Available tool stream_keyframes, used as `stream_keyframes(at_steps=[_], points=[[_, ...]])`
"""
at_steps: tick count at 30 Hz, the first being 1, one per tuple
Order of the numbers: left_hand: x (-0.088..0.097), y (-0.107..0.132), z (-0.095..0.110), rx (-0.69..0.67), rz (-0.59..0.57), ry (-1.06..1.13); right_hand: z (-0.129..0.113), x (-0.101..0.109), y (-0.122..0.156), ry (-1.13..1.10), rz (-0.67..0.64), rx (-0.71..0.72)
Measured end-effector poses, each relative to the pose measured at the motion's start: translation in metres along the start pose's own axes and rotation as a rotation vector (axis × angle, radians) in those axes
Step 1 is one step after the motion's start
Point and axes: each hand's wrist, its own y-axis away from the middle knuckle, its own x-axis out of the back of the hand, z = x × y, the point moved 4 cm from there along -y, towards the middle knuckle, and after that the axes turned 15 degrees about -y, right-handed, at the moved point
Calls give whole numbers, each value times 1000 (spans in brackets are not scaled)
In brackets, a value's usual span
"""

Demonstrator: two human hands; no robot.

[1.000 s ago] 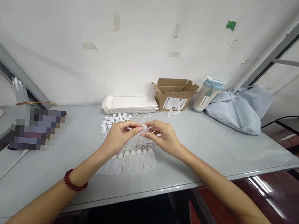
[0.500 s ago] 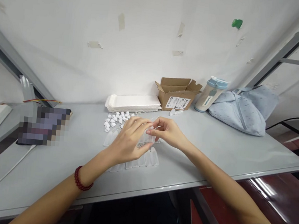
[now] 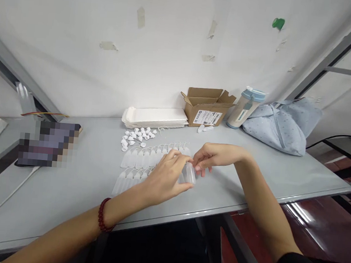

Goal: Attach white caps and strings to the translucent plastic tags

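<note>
My left hand point(image 3: 166, 181), with a red bead bracelet point(image 3: 103, 215) on its wrist, grips a translucent plastic bottle point(image 3: 189, 173) lying on its side near the table's front edge. My right hand point(image 3: 213, 157) comes in from the right, its fingertips at the bottle's upper end. Behind the hands lie two rows of similar bottles point(image 3: 142, 158) joined by thin tethers, with the nearer row partly hidden by my left hand. Further back is a heap of small white caps point(image 3: 137, 137).
A stack of white paper trays point(image 3: 154, 118), a cardboard box point(image 3: 207, 108), a blue-lidded tumbler point(image 3: 244, 103) and a pale blue cloth bag point(image 3: 276, 126) stand along the wall of the grey table point(image 3: 75, 188). A pixelated flat object point(image 3: 47, 145) and a white cable point(image 3: 6, 202) lie at left.
Both hands have moved toward the near right, taking the bottle with them. My left hand now grips it from the left, and the rows of bottles show more fully.
</note>
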Motion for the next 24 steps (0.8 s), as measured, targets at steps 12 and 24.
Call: stream_keyframes(at_steps=[12,24], points=[[-16,4,2,24,-163,-128,12,-9,-15,125,-137,-137],[-18,5,3,-17,-169,-207,15,-9,-19,82,-108,-124]])
